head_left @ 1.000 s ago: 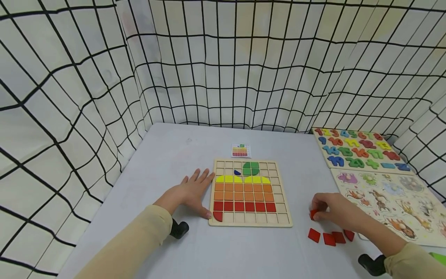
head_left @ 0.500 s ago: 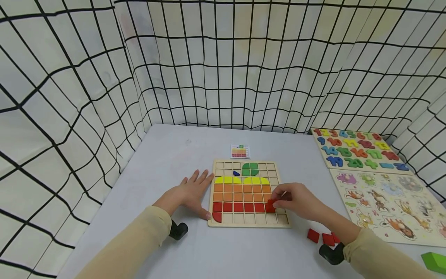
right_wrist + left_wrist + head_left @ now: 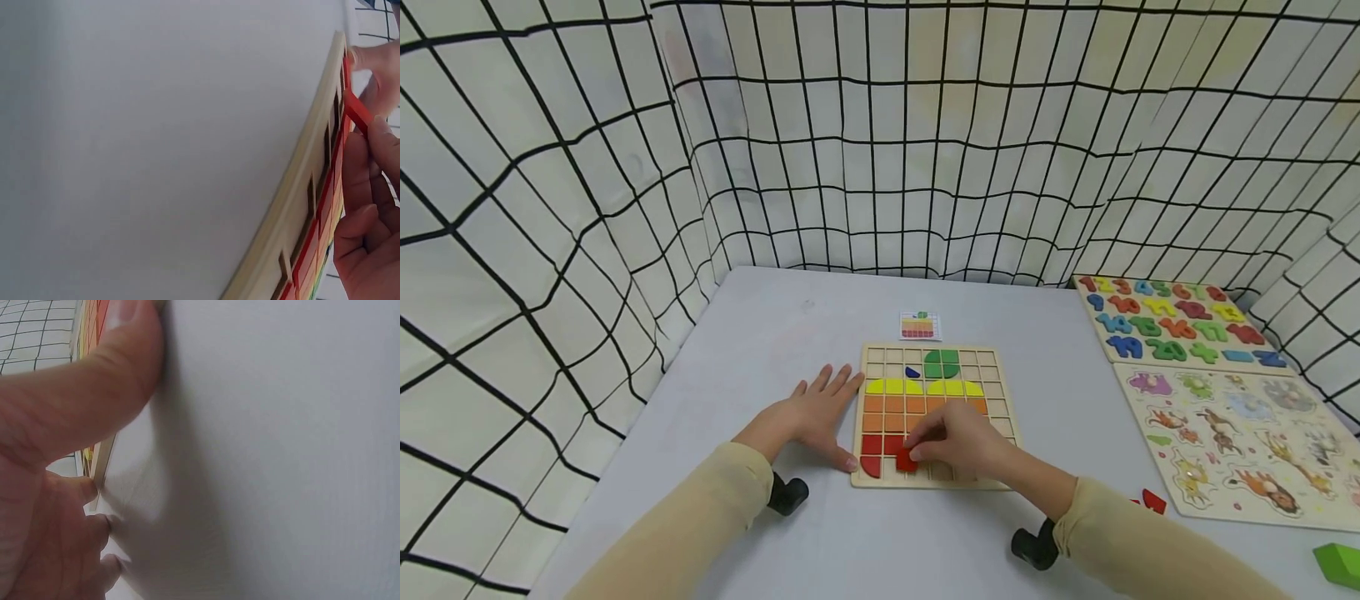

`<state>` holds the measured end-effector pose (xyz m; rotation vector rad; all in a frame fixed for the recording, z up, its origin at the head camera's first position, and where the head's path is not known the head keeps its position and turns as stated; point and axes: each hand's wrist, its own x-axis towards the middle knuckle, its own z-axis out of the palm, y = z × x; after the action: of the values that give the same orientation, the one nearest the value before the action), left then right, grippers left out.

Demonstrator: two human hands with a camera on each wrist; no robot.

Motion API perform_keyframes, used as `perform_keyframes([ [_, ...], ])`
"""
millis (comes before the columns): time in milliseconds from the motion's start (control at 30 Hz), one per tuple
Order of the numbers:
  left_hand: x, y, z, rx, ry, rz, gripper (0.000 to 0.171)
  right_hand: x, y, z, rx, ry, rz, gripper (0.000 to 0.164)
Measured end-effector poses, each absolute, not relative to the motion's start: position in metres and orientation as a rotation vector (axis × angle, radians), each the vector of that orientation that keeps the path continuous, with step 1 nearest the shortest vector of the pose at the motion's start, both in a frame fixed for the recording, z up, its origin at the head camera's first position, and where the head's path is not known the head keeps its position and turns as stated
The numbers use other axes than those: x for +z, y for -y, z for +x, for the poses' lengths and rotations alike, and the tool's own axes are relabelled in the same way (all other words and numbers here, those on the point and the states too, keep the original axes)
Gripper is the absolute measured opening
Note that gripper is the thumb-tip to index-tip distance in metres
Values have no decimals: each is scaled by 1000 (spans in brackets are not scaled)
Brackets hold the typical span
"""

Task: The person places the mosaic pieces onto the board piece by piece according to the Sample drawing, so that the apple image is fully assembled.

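A wooden grid board (image 3: 998, 408) lies on the table, with green, blue, yellow, orange and red pieces set in its cells. My right hand (image 3: 962, 442) pinches a red square tile (image 3: 906, 461) between thumb and fingers over the bottom row, left of the middle. In the right wrist view the tile (image 3: 358, 114) is tilted, with one corner at the board's cells. A rounded red piece (image 3: 870, 466) fills the bottom left corner cell. My left hand (image 3: 808, 421) lies with fingers spread along the board's left edge, thumb touching near the lower corner. My right hand hides several cells.
A small picture card (image 3: 920, 326) lies just behind the board. At the right are a number puzzle (image 3: 1180, 330) and an animal puzzle (image 3: 1172, 442). Loose red pieces (image 3: 1153, 501) lie partly behind the right forearm, with a green block (image 3: 1337, 564) at the edge. Black netting surrounds the table.
My right hand has carried a red square tile from the loose pieces at the right, leftward across the board to its bottom row. The left hand has stayed in place.
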<state>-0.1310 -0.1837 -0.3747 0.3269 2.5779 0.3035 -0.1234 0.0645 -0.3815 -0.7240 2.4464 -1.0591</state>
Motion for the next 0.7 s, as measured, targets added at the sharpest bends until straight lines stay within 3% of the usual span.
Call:
perform_keyframes([
  [700, -375, 186, -133, 318, -2577, 361, 127, -380, -38, -107, -758, -2624, -933, 4],
])
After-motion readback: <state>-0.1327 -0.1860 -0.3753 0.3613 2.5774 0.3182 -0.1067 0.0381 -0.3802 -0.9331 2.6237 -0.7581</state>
